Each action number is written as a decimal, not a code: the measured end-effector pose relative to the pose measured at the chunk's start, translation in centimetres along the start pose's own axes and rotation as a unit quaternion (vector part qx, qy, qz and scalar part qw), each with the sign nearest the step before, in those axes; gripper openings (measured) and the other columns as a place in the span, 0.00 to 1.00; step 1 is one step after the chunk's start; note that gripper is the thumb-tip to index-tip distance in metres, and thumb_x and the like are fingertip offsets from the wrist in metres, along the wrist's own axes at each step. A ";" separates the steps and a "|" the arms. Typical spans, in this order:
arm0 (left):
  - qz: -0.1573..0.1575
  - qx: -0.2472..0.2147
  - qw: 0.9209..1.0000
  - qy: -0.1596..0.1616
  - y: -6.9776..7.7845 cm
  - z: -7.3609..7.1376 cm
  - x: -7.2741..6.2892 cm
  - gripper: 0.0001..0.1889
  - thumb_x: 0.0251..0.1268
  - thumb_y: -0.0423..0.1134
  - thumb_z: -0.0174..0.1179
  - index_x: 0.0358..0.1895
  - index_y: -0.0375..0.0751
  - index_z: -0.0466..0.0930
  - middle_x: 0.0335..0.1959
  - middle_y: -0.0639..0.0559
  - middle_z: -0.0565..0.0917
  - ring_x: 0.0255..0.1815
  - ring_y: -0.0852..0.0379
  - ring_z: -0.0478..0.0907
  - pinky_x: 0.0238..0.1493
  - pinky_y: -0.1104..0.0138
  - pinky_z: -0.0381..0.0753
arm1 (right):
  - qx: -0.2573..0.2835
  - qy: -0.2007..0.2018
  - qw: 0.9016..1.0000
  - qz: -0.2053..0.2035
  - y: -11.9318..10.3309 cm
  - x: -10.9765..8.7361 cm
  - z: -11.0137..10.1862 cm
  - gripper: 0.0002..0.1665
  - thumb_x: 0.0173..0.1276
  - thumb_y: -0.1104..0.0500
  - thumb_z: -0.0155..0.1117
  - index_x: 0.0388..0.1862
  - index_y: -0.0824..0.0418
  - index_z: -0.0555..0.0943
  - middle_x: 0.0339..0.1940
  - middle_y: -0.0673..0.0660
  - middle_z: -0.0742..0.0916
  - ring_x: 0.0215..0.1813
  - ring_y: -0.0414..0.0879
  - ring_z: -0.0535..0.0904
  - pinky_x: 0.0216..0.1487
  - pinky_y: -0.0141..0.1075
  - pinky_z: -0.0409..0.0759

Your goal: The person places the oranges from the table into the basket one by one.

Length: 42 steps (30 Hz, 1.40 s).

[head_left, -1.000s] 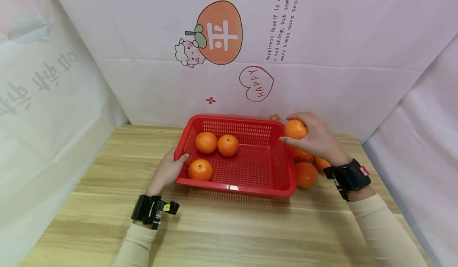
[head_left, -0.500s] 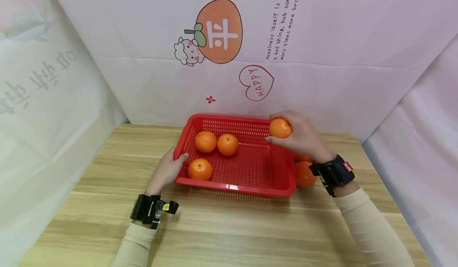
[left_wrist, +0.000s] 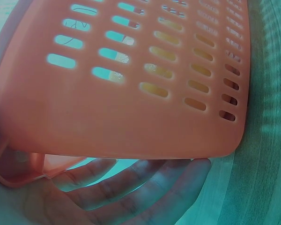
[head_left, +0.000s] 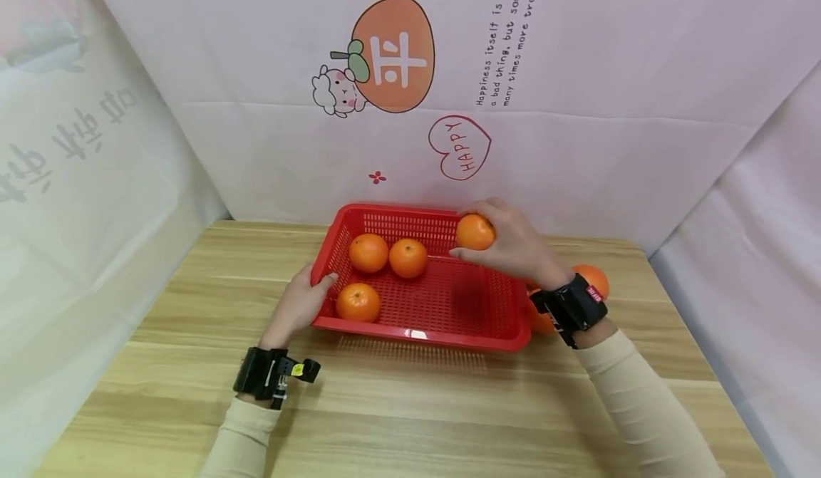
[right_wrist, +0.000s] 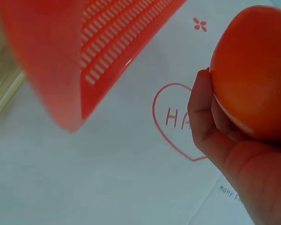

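Note:
A red plastic basket point(head_left: 442, 300) with slotted walls stands on the table, with three oranges in its left half, one of them the front orange point(head_left: 358, 303). My left hand point(head_left: 300, 303) grips the basket's left rim, thumb inside; in the left wrist view its fingers point(left_wrist: 145, 192) lie against the outside of the basket wall point(left_wrist: 107, 117). My right hand point(head_left: 516, 244) holds another orange point(head_left: 475, 232) between thumb and fingers, above the right part of the basket. That orange point(right_wrist: 255, 75) fills the right of the right wrist view.
Right of the basket, partly hidden by my right wrist, lie more oranges, such as an outer orange point(head_left: 591, 281). A printed white cloth point(head_left: 577, 172) hangs behind the wooden table point(head_left: 410, 414), and cloth hangs at both sides too.
My right hand has carried its orange leftward, from beyond the basket's right rim to over the basket. The left hand and the basket have stayed in place.

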State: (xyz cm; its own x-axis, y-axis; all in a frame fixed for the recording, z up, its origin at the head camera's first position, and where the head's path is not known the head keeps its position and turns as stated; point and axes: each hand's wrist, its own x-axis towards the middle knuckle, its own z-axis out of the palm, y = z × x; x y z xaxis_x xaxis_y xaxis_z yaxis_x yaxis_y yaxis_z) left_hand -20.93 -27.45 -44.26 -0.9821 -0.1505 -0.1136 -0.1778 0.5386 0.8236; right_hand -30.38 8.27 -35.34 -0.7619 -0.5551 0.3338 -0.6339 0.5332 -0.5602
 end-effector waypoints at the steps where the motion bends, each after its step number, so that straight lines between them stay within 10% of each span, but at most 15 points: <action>1: 0.000 0.000 1.000 0.001 0.0 0.0 0.0 0.23 0.84 0.49 0.50 0.69 0.35 0.71 0.53 0.37 0.84 0.45 0.50 0.83 0.42 0.67 0.78 | 0.001 -0.003 1.000 0.000 -0.2 0.1 0.2 0.35 0.59 0.48 0.84 0.62 0.56 0.81 0.56 0.56 0.82 0.50 0.52 0.80 0.43 0.43 0.86; 28: 0.021 0.013 1.000 -0.003 -0.5 -0.1 0.4 0.26 0.81 0.45 0.53 0.73 0.35 0.68 0.60 0.35 0.84 0.49 0.47 0.84 0.48 0.62 0.81 | -0.040 -0.110 0.993 -0.031 -3.0 2.3 6.2 0.35 0.60 0.39 0.80 0.63 0.48 0.81 0.57 0.51 0.82 0.52 0.46 0.81 0.50 0.41 0.86; 42: 0.027 0.021 0.999 0.002 -0.7 0.0 0.6 0.26 0.81 0.47 0.54 0.73 0.36 0.70 0.60 0.37 0.84 0.50 0.47 0.83 0.54 0.56 0.82 | -0.071 -0.225 0.970 -0.059 -2.4 2.9 8.8 0.37 0.56 0.37 0.82 0.61 0.48 0.80 0.60 0.52 0.81 0.50 0.45 0.80 0.50 0.38 0.84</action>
State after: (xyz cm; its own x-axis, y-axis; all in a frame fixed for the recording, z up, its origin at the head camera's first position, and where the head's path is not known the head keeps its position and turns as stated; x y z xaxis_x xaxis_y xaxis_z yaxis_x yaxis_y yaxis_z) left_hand -21.39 -27.90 -44.88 -0.9900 -0.1232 -0.0686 -0.1280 0.5807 0.8040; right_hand -29.85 -0.20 -39.67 -0.5673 -0.8235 0.0071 -0.7501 0.5132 -0.4172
